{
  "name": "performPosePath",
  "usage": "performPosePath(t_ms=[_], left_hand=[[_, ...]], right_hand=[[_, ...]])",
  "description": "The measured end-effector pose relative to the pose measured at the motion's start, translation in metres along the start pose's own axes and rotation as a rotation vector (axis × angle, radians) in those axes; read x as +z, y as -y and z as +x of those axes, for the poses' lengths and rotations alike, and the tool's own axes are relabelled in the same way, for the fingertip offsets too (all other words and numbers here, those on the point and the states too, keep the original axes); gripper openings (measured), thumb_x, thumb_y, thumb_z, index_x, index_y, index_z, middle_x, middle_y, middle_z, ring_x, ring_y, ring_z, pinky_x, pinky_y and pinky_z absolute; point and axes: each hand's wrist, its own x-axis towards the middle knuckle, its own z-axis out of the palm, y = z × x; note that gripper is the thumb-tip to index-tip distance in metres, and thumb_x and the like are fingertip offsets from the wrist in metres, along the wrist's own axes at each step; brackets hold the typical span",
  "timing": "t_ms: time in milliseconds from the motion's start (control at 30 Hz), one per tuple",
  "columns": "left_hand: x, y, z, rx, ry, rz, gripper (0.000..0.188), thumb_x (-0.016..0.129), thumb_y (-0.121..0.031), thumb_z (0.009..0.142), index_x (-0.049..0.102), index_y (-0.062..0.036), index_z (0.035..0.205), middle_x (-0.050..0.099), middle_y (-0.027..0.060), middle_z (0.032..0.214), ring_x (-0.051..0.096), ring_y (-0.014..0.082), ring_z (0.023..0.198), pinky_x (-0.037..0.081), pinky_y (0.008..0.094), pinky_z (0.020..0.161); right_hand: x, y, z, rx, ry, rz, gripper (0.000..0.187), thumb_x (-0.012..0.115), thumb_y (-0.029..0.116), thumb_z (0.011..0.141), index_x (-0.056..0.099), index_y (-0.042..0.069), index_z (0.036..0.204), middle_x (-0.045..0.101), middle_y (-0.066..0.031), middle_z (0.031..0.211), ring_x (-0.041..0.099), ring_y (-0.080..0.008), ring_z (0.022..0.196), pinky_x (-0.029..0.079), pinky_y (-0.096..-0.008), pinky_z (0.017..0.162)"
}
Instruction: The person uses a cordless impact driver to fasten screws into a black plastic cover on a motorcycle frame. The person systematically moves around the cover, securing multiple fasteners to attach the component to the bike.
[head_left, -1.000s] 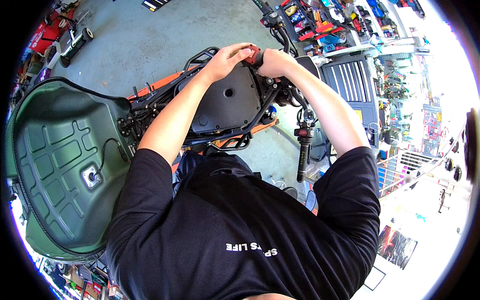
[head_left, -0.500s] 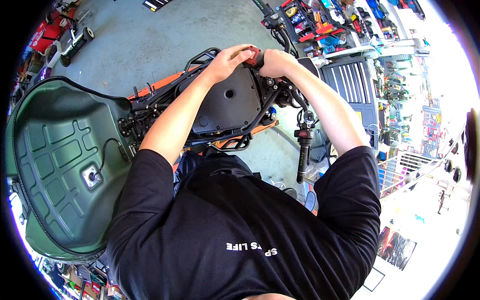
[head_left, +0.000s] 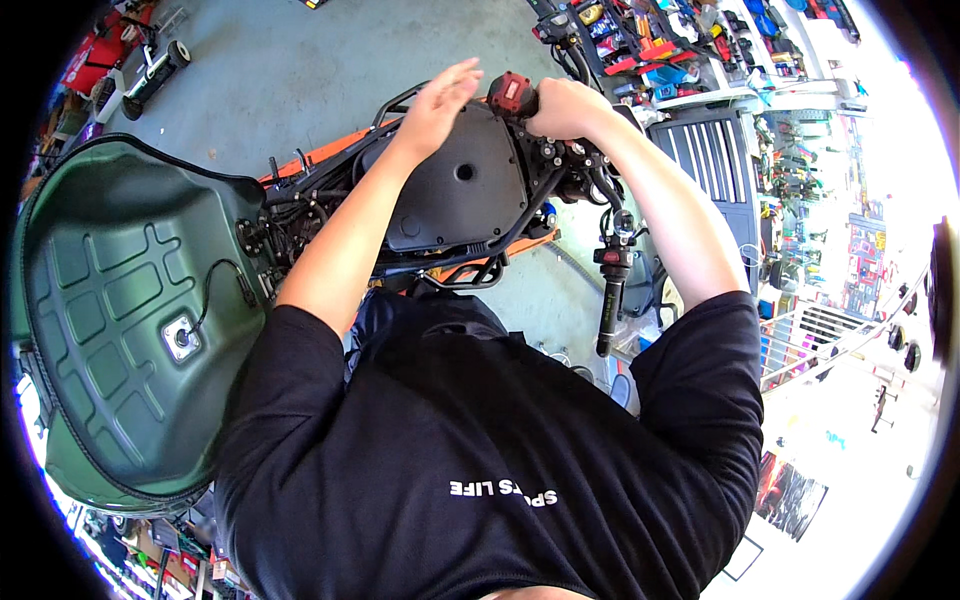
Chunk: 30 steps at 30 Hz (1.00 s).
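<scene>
My right hand (head_left: pixel 568 108) is wrapped around a red-and-black cordless power tool (head_left: pixel 513 95), held above the front of a stripped motorcycle's frame. Its working end is hidden by my hand and the parts below. To its left, my left hand (head_left: pixel 440 105) is raised over the frame with its fingers stretched out, apart from the tool and holding nothing. Beneath both hands lies a flat black cover (head_left: pixel 455 195) with a round hole in it. Black frame tubes and cables run around this cover.
A large green shell (head_left: pixel 130 300), inner side showing, with a cable, stands at the left. The handlebar grip (head_left: pixel 608 310) sticks out near my right arm. Beyond are a grey tool cabinet (head_left: pixel 715 160), crowded shelves (head_left: pixel 690 60) and an orange lift (head_left: pixel 325 152) under the motorcycle.
My left hand has come off the red tool and moved left, its fingers straightening. My right hand keeps the tool, now more fully visible, and has shifted slightly.
</scene>
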Motion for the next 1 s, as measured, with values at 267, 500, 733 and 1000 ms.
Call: performPosePath(t_ms=[267,500,733,1000], left_hand=[[-0.055,0.070,-0.134,-0.173,-0.406,0.112,0.029,0.062,-0.018,0.119,0.072,0.0008,0.139,0.078,0.0059,0.109,0.072,0.0127,0.095,0.059,0.0300,0.090],[-0.054,0.063,-0.239,-0.304,-0.205,0.503,0.023,0.068,-0.011,0.112,0.077,-0.0033,0.131,0.082,0.0102,0.107,0.076,0.0188,0.088,0.061,0.0332,0.085],[-0.055,0.056,-0.288,-0.433,-0.037,0.675,0.036,0.073,-0.013,0.106,0.075,-0.0077,0.141,0.076,0.0070,0.101,0.073,0.0181,0.082,0.059,0.0341,0.078],[-0.041,0.050,-0.311,-0.382,0.227,0.710,0.047,0.064,-0.024,0.111,0.066,-0.0166,0.157,0.074,0.0149,0.118,0.075,0.0386,0.105,0.061,0.0505,0.095]], right_hand=[[0.000,-0.004,-0.088,-0.044,-0.101,0.307,0.042,0.077,0.031,0.083,0.079,-0.008,0.100,0.079,-0.0286,0.088,0.082,-0.0447,0.091,0.065,-0.0508,0.087],[0.049,0.030,-0.164,-0.065,0.121,0.407,0.028,0.078,0.024,0.082,0.078,-0.002,0.094,0.079,-0.0253,0.084,0.080,-0.0441,0.087,0.064,-0.0501,0.084],[0.093,0.061,-0.176,-0.104,0.212,0.262,0.027,0.075,0.028,0.085,0.077,0.002,0.093,0.078,-0.0228,0.083,0.080,-0.0442,0.088,0.062,-0.0531,0.088],[0.104,0.080,-0.178,-0.071,0.135,0.246,0.027,0.079,0.022,0.082,0.076,-0.003,0.092,0.077,-0.0264,0.084,0.078,-0.0469,0.090,0.062,-0.0528,0.087]])
